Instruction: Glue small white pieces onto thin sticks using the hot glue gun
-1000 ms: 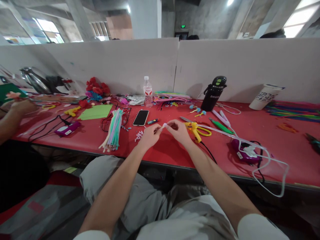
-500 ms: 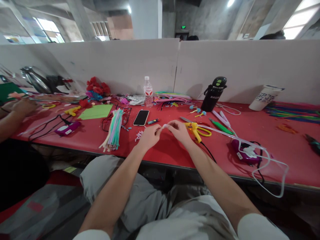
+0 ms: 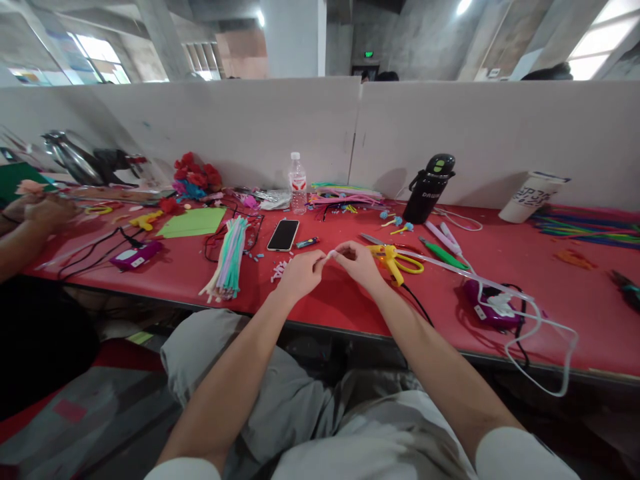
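Note:
My left hand (image 3: 303, 272) and my right hand (image 3: 357, 261) meet just above the front of the red table. Their fingertips are pinched together on a small pale piece (image 3: 331, 255), mostly covered by the fingers and too small to name. Short pale pink cut pieces (image 3: 279, 270) lie beside my left hand. Farther left is a bundle of pastel pipe cleaners (image 3: 231, 257). A phone (image 3: 283, 235) and a small glue tube (image 3: 307, 243) lie beyond my left hand. Close to my right hand are a yellow glue gun (image 3: 393, 265) and yellow-handled scissors (image 3: 413, 264).
Behind stand a water bottle (image 3: 298, 185), a black flask (image 3: 429, 190) and a white cup (image 3: 531, 198), before a white partition (image 3: 225, 127). Purple boxes with cords (image 3: 493, 307) sit at right and left. Another person's hands (image 3: 45, 212) hold a peach flower at far left.
My hands stay almost in place, still pinched together on the small piece. At the far left, the other person's hands and peach flower have shifted slightly.

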Tool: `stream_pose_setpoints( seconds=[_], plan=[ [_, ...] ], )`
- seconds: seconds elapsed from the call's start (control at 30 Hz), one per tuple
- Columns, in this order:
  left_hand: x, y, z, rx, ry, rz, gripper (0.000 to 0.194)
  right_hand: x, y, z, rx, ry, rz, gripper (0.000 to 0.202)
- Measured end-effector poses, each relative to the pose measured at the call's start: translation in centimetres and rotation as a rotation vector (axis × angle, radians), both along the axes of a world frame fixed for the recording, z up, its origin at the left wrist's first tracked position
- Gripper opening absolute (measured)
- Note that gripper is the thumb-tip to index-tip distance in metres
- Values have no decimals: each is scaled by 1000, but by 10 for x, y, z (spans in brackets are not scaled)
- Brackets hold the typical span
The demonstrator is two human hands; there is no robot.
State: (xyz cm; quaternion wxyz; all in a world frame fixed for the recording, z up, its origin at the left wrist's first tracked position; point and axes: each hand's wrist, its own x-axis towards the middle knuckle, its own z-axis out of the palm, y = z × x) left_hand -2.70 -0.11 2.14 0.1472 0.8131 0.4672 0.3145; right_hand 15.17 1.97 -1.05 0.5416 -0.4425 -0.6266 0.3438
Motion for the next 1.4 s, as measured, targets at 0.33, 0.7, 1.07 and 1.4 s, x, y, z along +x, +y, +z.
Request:
stream_pose_setpoints(
  seconds=[0.33,0.7,1.07,1.4],
  plan=[
    [-2,2,0,37,82,12,19,3,4,0,-47,36,16,25],
    [-2,-3,2,50,209,77,24,3,1,0,-12,8,12,26],
    [-5,8,-4,-157,-48,-65,32,4,-3,6,-5,16,48,25],
    [-9,9,1,-174,-173,38,35,53,-75,28,-138,-611,140,45]
  ],
)
